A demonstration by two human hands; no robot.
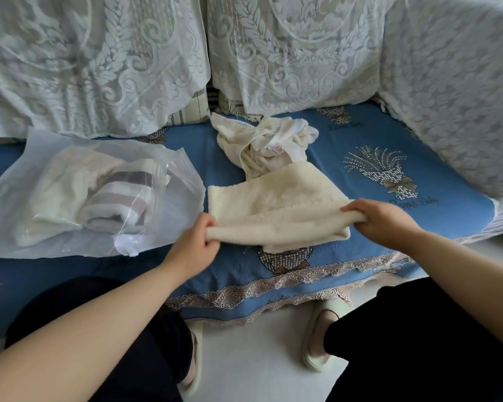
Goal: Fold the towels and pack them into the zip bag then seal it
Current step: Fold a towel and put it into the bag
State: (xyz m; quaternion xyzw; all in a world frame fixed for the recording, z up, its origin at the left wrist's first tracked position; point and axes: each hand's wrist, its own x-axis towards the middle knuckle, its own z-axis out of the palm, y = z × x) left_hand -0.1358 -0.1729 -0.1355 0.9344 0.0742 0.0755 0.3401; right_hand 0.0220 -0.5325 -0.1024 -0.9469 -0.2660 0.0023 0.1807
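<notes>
A cream towel (276, 198) lies on the blue sofa cover, its near edge lifted and partly folded over. My left hand (196, 242) grips the left end of that edge and my right hand (381, 220) grips the right end. Behind it sits a crumpled cream towel (262, 143) with a small label. On the left lies a translucent zip bag (55, 161) with its mouth toward the middle; inside are a folded cream towel (58, 192) and a rolled grey-striped towel (116, 201).
The blue patterned sofa cover (433, 175) has a lace trim along its front edge. White lace-covered cushions (99, 59) line the back and the right side. My knees in dark trousers and pale slippers (323, 335) are on the white floor below.
</notes>
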